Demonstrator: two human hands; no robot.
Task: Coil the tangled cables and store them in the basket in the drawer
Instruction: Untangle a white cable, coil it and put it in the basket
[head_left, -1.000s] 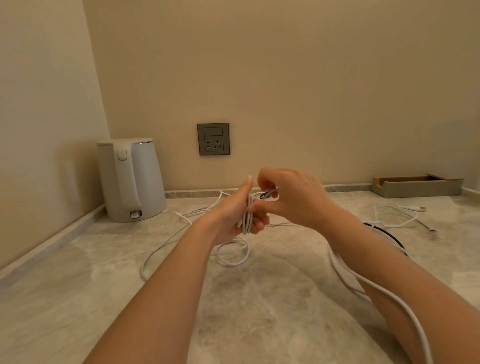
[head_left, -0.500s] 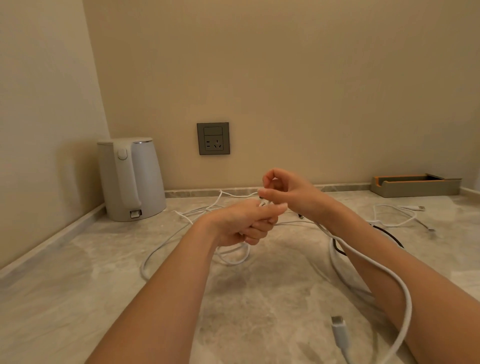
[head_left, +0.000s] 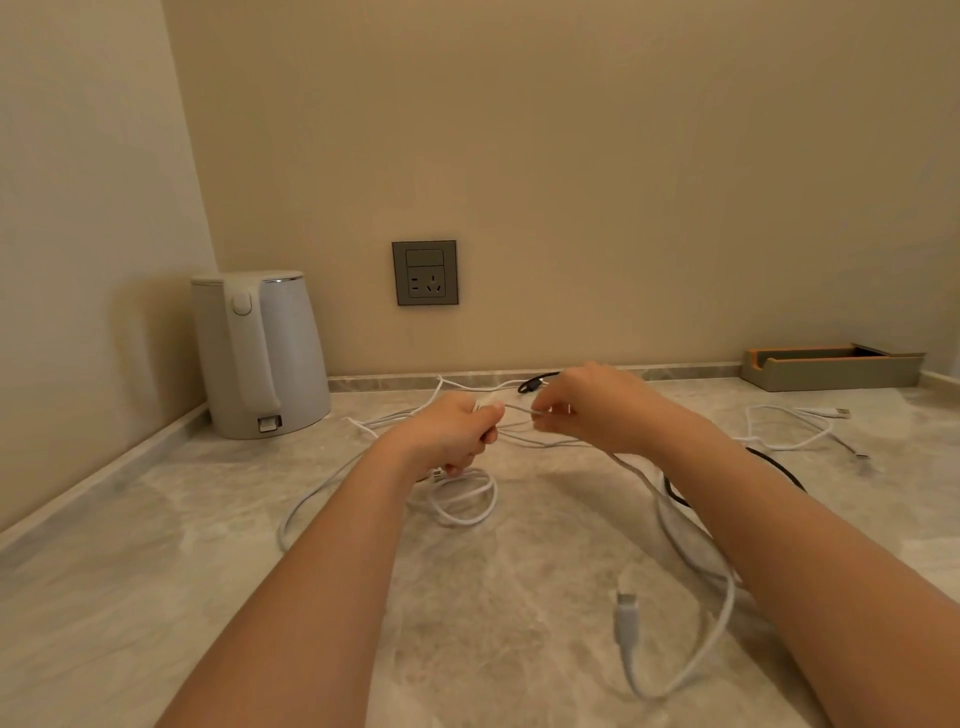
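Observation:
My left hand (head_left: 451, 435) is closed around a small bundle of white cable above the marble counter. My right hand (head_left: 597, 405) pinches strands of the same white cable (head_left: 691, 540) just to its right. That cable hangs from my right hand in a long loop, and its plug end (head_left: 626, 618) dangles near the counter. Small white loops (head_left: 465, 493) lie under my left hand. A black cable (head_left: 779, 462) lies partly hidden behind my right forearm. No drawer or basket is in view.
A white kettle (head_left: 260, 353) stands in the back left corner. A grey wall socket (head_left: 425, 272) is behind my hands. A grey and orange tray (head_left: 831, 366) sits at the back right, with another loose white cable (head_left: 789, 426) in front of it.
My hands have moved apart and farther from me, stretching white strands between them. The dangling plug end has swung up and to the right.

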